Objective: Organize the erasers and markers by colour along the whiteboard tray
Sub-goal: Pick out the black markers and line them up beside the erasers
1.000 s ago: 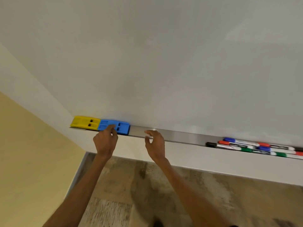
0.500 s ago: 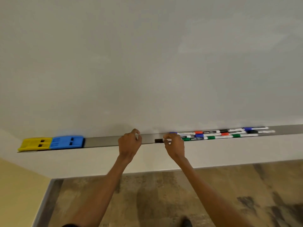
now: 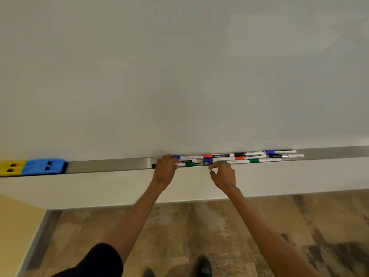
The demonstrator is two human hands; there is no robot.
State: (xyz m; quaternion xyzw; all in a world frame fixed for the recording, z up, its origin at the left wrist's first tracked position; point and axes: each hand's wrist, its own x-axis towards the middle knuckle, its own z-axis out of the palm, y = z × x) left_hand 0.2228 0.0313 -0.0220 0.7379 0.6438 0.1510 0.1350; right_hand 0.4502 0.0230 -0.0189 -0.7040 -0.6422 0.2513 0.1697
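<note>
At the far left end of the whiteboard tray (image 3: 107,166) a yellow eraser (image 3: 9,168) and a blue eraser (image 3: 44,166) are set end to end, touching, with a long bare stretch of tray between them and the hands. The left hand (image 3: 164,170) is laid over the left end of the mixed markers (image 3: 239,156), its fingers curled down over a black-capped marker (image 3: 153,165) whose cap juts out to the left of the knuckles. The contact itself is hidden, but the marker is judged to be gripped. The right hand (image 3: 223,175) is held just in front of the tray edge, near a green-capped marker (image 3: 191,164) in the front row. Its fingers are loosely curled, the forefinger points leftward, and nothing is held. To the right, blue, red, black and green caps are jumbled in about three rows, all barrels lying lengthwise along the tray, so every long axis runs left to right across the person. The coming move is judged to turn on this: the free space lies to the left of both hands, the left hand is the nearer to it, and a marker can be slid or carried along its own axis towards the erasers. The remaining markers lie to the right, within nearer reach of the right hand.
</note>
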